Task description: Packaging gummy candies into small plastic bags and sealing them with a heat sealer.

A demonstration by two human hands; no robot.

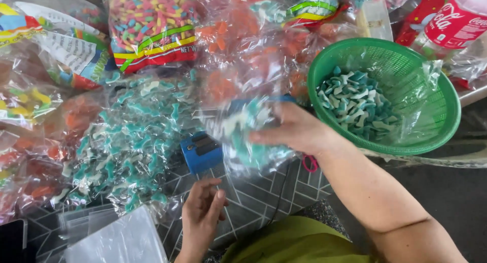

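right hand (294,128): gripping small clear bag (243,136) of blue-white gummies, blurred, mid-mat just above blue scale (202,151)
left hand (202,212): empty, fingers loosely curled, resting at near edge of mat (258,197)
step, judged: holding filled bag over scale, likely weighing or closing
doing it well: keeping bag mouth up, pinching near top so nothing is spilling; setting down centred on scale, not leaning on big bags
basket (436,126): green, at right edge, lined with clear plastic, holding blue-white gummies (357,103), roughly a third full
big bag (132,136): lying left of scale, same blue-white gummies
top-edge bag (152,24): multicoloured gummy worms, looking sealed
orange bags (228,55): orange gummies, between worm bag and basket
empty bags (116,237): clear stack at near-left corner
bottle (451,19): red-labelled, far-right corner
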